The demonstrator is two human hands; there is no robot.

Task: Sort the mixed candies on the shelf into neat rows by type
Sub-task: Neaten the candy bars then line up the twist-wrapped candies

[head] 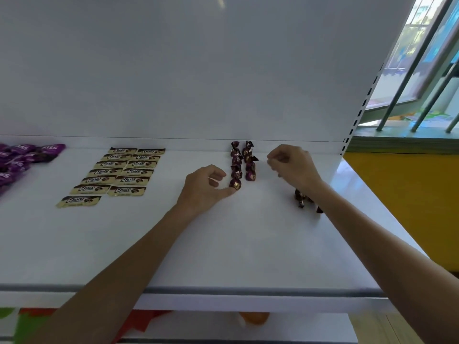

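Note:
On the white shelf [248, 244], dark twist-wrapped candies [244, 162] stand in two short rows near the back wall. My left hand [203, 187] rests beside the left row, its thumb and forefinger touching the nearest candy [235, 184]. My right hand [291, 165] hovers to the right of the rows with fingers curled; whether it holds anything is unclear. A few loose dark candies [301, 198] lie under my right wrist. Cream "Choco" bars [116, 173] lie in two rows at centre left. Purple "Kiss" candies [22, 157] sit piled at the far left.
The shelf's back panel [198, 83] rises right behind the rows. The shelf's right end [347, 175] borders a yellow wall and a barred window. A lower shelf [223, 326] with coloured items shows below the front edge.

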